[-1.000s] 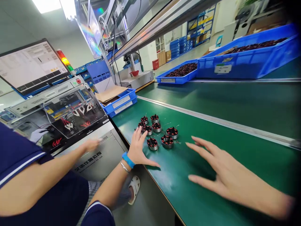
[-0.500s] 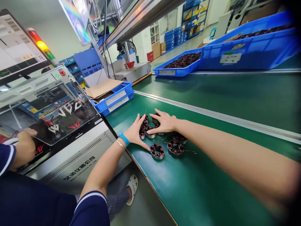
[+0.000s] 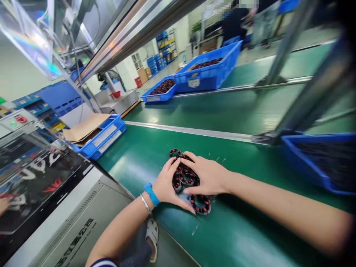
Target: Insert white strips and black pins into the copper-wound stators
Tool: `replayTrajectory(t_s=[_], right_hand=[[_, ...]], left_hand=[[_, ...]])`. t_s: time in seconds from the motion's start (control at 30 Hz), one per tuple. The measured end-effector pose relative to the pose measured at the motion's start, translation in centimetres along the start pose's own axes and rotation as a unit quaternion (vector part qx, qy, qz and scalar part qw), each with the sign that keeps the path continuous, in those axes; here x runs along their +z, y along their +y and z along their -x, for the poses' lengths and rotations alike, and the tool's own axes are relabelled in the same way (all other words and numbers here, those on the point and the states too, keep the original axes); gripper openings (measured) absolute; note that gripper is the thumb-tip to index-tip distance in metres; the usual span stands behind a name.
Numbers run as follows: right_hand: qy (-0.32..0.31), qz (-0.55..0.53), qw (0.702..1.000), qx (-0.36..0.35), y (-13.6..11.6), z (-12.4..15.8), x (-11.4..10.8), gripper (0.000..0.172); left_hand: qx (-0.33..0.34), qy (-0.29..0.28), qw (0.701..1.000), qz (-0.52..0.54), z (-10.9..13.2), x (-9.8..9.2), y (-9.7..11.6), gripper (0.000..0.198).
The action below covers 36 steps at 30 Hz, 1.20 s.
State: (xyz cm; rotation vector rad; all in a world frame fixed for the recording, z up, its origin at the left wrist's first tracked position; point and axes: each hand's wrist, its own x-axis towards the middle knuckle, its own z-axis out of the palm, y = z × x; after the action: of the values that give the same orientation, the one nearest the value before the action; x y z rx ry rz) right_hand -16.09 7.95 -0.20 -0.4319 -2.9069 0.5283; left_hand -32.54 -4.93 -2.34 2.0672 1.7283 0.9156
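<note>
Several small ring-shaped motor stators, with black and red-orange windings inside metal rims, lie bunched on the green work surface; one stator (image 3: 200, 204) is nearest me and another stator (image 3: 175, 153) sits at the far end. My left hand (image 3: 170, 183), wearing a blue wristband, curves along the left side of the bunch, thumb stretched toward the nearest ring. From the right, my right hand (image 3: 207, 174) spreads over the bunch, hiding part of it. The fingertips of both hands almost meet at the far side. Fingers on each hand are apart, cupped around the rings rather than closed on one.
Stacked blue trays (image 3: 109, 135) with cardboard on top stand at the left. Beyond a metal strip are a small parts tray (image 3: 158, 97) and a larger blue bin (image 3: 200, 79). Another blue bin (image 3: 303, 163) and a metal post (image 3: 289, 48) are at the right. A machine (image 3: 91, 178) borders the left edge.
My view has swung to the right, showing the post and right-hand bin. The stators are bunched closer between my hands and lie farther from the stacked trays.
</note>
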Motion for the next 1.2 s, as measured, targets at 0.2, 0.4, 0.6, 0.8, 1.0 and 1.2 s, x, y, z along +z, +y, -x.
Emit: replayTrajectory(t_s=[0.2,0.4,0.6,0.8,1.0,1.2], right_hand=[[0.031,0.004,0.992,0.124,-0.1,10.6,-1.3,0.104],[0.063,-0.009,0.976,0.209,-1.5,17.2,-3.8,0.097],[0.226,0.086,0.94,0.24,1.9,26.0,-6.2,0.058],[0.212,0.112,0.93,0.278,8.4,28.1,-9.0,0.039],[0.102,0.144,0.943,0.281,9.5,19.4,-10.4,0.023],[0.031,0.153,0.94,0.304,9.7,18.4,-10.4,0.031]], left_hand=[[0.064,-0.123,0.99,0.034,-2.8,4.0,5.6,0.145],[0.148,-0.184,0.972,0.011,-5.5,7.1,8.7,0.139],[0.099,-0.248,0.957,-0.111,-6.4,4.9,11.5,0.143],[0.109,-0.116,0.978,-0.133,-4.0,5.7,19.2,0.069],[0.106,-0.133,0.945,-0.28,-4.1,15.2,25.1,0.039],[0.106,-0.187,0.932,-0.291,-4.8,16.1,26.9,0.015]])
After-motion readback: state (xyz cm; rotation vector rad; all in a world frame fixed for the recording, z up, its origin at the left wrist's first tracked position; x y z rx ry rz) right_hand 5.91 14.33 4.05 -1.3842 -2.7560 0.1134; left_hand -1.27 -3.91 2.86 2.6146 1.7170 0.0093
